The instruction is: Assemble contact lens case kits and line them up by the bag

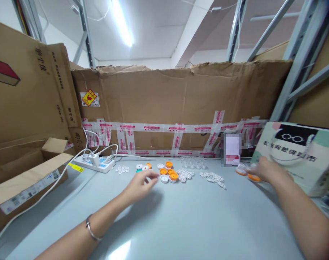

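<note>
My left hand (142, 183) hovers over the table, its fingers loosely bent and thumb apart, with nothing visible in it. Just beyond it is a group of small round caps, among them a white cap (164, 178) and an orange cap (173, 176); a little teal shows behind the fingers. My right hand (263, 170) reaches to the right side, over round clear-and-orange pieces (240, 169). Another orange piece (253, 177) lies right under its fingers. The fingertips are blurred and partly hidden, so whether they grip a piece does not show.
Small clear pieces (123, 169), white parts (185, 175), flat white strips (213, 177) and a clear tray (194, 163) lie along the back. A power strip (95, 164) and open carton (31, 180) stand left. A paper bag (297, 159) stands right; cardboard (153, 97) walls the back.
</note>
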The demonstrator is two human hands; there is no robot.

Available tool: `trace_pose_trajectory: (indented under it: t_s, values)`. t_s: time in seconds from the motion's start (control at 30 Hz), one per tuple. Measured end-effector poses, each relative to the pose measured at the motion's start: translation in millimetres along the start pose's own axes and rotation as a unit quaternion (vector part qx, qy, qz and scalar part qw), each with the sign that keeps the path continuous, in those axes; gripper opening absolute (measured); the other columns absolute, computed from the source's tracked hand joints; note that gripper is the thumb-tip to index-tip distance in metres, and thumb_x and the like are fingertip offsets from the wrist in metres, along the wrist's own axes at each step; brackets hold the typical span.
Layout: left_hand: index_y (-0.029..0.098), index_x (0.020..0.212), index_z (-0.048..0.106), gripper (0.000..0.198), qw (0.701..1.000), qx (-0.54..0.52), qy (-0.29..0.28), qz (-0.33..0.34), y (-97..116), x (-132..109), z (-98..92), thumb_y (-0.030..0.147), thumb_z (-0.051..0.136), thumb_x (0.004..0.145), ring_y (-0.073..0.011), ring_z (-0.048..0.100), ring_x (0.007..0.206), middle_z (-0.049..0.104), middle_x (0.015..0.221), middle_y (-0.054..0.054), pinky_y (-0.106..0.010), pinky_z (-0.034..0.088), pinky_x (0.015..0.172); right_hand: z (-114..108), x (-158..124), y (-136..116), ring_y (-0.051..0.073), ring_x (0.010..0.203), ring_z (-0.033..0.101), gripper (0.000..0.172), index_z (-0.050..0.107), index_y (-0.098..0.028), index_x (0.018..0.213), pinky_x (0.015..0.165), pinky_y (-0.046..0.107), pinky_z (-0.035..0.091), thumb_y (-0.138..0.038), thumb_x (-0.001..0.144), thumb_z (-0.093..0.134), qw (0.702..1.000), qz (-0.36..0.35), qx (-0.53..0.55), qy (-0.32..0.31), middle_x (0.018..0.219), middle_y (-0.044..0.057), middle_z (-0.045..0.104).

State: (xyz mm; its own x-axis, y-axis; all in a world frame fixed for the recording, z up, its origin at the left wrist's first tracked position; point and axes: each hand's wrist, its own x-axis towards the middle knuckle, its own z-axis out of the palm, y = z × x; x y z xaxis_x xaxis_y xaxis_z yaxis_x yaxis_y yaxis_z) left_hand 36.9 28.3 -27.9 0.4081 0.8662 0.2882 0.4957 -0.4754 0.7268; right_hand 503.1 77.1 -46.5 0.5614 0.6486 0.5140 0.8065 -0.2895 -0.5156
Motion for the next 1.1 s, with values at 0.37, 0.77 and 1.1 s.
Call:
trace_pose_trajectory:
  t_s: [0.37,0.77,1.1]
  values:
    - [0.01,0.077,0.063,0.008,0.914,0.348,0.052,-0.201,-81.7,18.3,-88.5,0.012,0.063,0.07,-0.0277,0.058,0.086,0.064,0.081,-0.01,-0.037,0.046,0.074,-11.3,-47.6,-91.3,0.022,0.067,0.059,0.023,0.052,-0.023,0.073,0.055,0.028,0.037,-0.046,0.073,0.051,0.983,-0.129,-0.042,-0.122,0.073,0.006,0.065]
    - [0.012,0.072,0.06,0.005,0.947,0.286,0.061,-0.131,-48.9,20.4,-65.6,0.013,0.055,0.073,-0.0228,0.058,0.076,0.064,0.073,-0.008,-0.032,0.044,0.069,-12.3,-76.4,-123.3,0.019,0.061,0.059,0.026,0.057,-0.022,0.067,0.056,0.028,0.042,-0.045,0.076,0.046,0.946,-0.245,0.138,-0.164,0.066,0.003,0.066]
    - [0.018,0.073,0.058,0.006,0.988,0.1,-0.085,0.077,22.1,-9.5,33.6,0.019,0.052,0.074,-0.0143,0.054,0.068,0.061,0.073,-0.002,-0.023,0.04,0.064,-0.8,-131.1,-157.2,0.016,0.066,0.056,0.023,0.061,-0.02,0.074,0.061,0.027,0.041,-0.036,0.081,0.046,0.835,-0.384,0.184,-0.348,0.071,0.002,0.064]
